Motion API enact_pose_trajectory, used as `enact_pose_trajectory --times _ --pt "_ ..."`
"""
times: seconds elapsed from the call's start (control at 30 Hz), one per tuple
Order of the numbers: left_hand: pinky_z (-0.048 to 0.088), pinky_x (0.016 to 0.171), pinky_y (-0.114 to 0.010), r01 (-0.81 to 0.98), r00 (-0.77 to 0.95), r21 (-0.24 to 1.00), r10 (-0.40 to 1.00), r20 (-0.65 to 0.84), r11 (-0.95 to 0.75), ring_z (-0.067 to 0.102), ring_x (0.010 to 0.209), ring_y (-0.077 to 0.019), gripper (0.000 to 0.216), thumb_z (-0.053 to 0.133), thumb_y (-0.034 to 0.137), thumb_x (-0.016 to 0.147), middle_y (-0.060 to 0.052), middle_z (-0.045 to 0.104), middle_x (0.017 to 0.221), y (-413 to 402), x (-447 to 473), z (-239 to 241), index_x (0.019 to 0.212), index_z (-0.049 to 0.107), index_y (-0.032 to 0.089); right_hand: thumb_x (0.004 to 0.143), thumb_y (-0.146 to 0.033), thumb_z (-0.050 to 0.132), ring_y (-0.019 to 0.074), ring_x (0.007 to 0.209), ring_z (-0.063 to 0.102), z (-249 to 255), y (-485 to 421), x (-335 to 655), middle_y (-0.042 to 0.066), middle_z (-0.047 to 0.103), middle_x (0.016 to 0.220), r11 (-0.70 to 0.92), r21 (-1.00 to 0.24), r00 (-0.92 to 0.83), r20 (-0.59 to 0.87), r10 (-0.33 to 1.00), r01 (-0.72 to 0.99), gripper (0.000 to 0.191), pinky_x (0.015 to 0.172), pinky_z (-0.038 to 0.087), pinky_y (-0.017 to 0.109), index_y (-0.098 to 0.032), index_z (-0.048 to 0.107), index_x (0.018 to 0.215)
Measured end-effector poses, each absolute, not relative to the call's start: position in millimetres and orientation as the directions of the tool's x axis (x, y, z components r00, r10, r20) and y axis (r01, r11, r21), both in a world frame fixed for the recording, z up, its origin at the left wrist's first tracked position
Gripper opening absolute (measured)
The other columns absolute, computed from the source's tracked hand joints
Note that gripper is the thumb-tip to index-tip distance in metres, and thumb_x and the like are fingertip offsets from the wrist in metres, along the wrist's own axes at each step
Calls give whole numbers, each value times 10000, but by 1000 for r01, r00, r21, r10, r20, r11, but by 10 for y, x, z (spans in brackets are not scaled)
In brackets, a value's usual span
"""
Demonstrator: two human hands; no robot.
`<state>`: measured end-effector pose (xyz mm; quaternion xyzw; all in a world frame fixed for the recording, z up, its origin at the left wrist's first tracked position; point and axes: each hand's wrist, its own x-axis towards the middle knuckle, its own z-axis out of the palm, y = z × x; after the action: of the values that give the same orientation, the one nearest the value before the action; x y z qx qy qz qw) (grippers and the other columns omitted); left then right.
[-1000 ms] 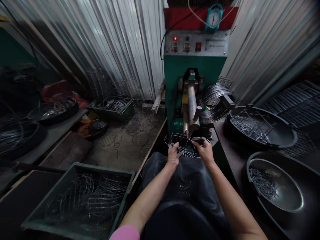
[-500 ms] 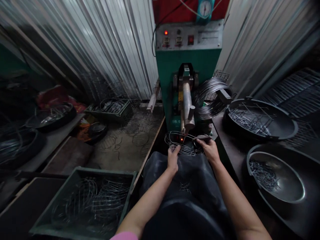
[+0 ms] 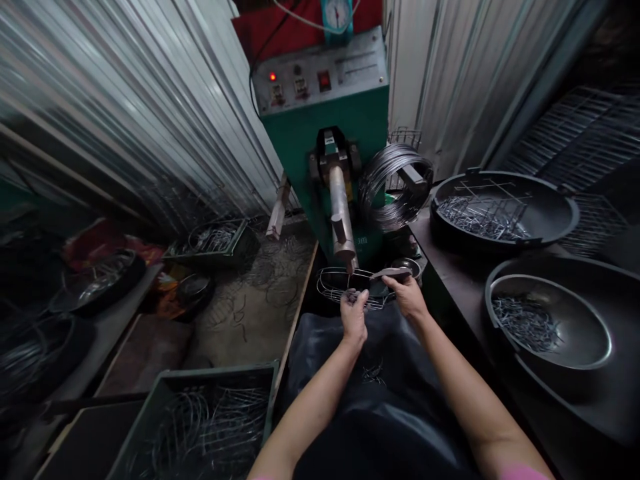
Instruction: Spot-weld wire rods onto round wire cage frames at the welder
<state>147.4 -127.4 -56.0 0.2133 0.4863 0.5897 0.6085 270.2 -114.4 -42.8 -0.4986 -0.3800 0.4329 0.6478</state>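
Note:
My left hand (image 3: 354,319) is closed on the near side of an oval wire rack (image 3: 330,293), thumb on top. The rack sits just below the tip of the metal electrode arm (image 3: 340,200) of a green spot-welding machine (image 3: 285,133). At the rack's right side, my right hand (image 3: 410,299) pinches a dark, flat, tapered piece (image 3: 394,273), whose kind I cannot make out. Its narrow end points left, at the rack's far rim. Whether it touches the wire is unclear. Short wire pieces (image 3: 373,372) lie on the dark apron (image 3: 325,353) over my lap.
At right stand a black pan (image 3: 560,230) of wire pieces and a metal bowl (image 3: 593,333) with more. A wire coil (image 3: 373,190) hangs beside the machine. At lower left is a green crate (image 3: 170,375) of wire racks; another crate (image 3: 240,243) stands farther back.
The view has turned right, so the machine appears farther left and tilted. An orange glow at the electrode tip is gone. My left hand has shifted along the rack, closer to my right hand.

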Motion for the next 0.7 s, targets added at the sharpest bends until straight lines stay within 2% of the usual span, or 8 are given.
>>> enact_pose_trajectory --times 0.07,0.2,0.27,0.3,0.37,0.47,0.6,0.7 --pt "447 689 -268 -521 -160 828 928 -335 209 577 722 -112 442 790 320 546 24 559 792 -1282 1470 -569 846 486 205 637 -469 715 214 848 623 -411 -1174 2706 38 690 844 160 -977 347 104 932 -137 326 843 460 384 -200 674 817" --pt "421 647 -222 -490 -168 854 943 -288 174 568 651 -85 410 778 339 565 47 530 702 -1288 1461 -610 784 464 192 662 -408 728 237 915 592 -278 -1231 2754 37 690 851 300 -931 259 348 901 207 189 935 387 425 -247 703 758" --pt "419 654 -217 -480 -156 861 949 -273 169 570 644 -79 411 774 355 570 53 522 692 -1291 1460 -619 764 452 189 654 -382 738 242 928 583 -221 -1227 2781 35 692 836 326 -908 211 384 899 262 157 967 352 439 -253 711 739" --pt "421 658 -218 -472 -151 864 950 -274 175 575 648 -80 413 771 364 572 52 525 696 -1294 1459 -618 764 451 188 660 -385 730 240 907 590 -208 -1217 2787 37 694 822 308 -928 194 349 917 209 164 953 364 439 -245 711 742" --pt "418 656 -218 -441 -150 877 947 -284 194 586 661 -88 413 761 384 582 49 531 700 -1302 1455 -605 772 450 188 682 -416 698 227 835 612 -215 -1197 2779 44 696 786 223 -975 166 219 961 -1 212 888 420 420 -213 706 743" --pt "402 629 -204 -374 -150 902 946 -286 213 603 688 -102 395 736 407 609 42 534 693 -1312 1437 -581 772 453 186 687 -437 683 205 770 626 -278 -1210 2713 40 696 752 132 -954 208 76 975 -269 255 823 463 378 -188 693 741" --pt "401 598 -196 -362 -106 895 943 -316 260 605 693 -107 397 735 405 606 28 548 727 -1316 1401 -569 787 456 189 613 -368 764 198 838 620 -361 -1298 2616 28 697 836 214 -952 373 122 920 -218 253 847 456 346 -201 696 790" --pt "430 609 -211 -409 -101 877 942 -320 254 586 663 -97 423 754 389 577 36 530 732 -1316 1385 -566 796 450 193 619 -416 750 196 812 625 -372 -1350 2619 24 693 818 224 -935 441 84 893 -275 284 830 468 355 -203 689 798"
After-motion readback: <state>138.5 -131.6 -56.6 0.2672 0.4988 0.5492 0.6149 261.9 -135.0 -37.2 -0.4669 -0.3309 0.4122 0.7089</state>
